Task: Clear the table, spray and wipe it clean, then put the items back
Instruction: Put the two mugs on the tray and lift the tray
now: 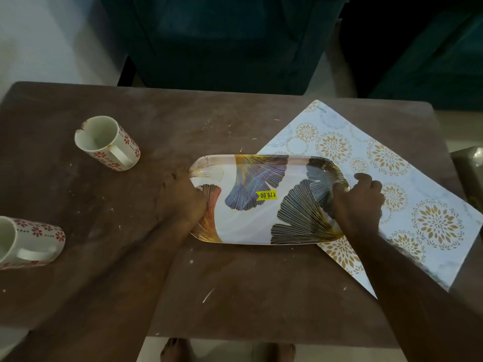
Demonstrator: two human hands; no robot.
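A long white tray (248, 226) printed with blue, black and orange fan leaves and a yellow price sticker lies in the middle of the dusty brown table (235, 291). My left hand (183, 202) grips its left end and my right hand (358, 202) grips its right end. The tray's right part overlaps a pale placemat (407, 205) with gold flower circles, set at an angle on the table's right side. Two white mugs with red flowers stand to the left: one mug (108, 142) further back, another mug (28, 241) at the left edge, partly cut off.
White specks and smears dot the tabletop. A dark teal chair (235, 40) stands behind the table, and a second dark seat (428, 56) at the back right. A greyish object (470, 168) shows at the right edge. Bare feet (177, 348) show below the table's near edge.
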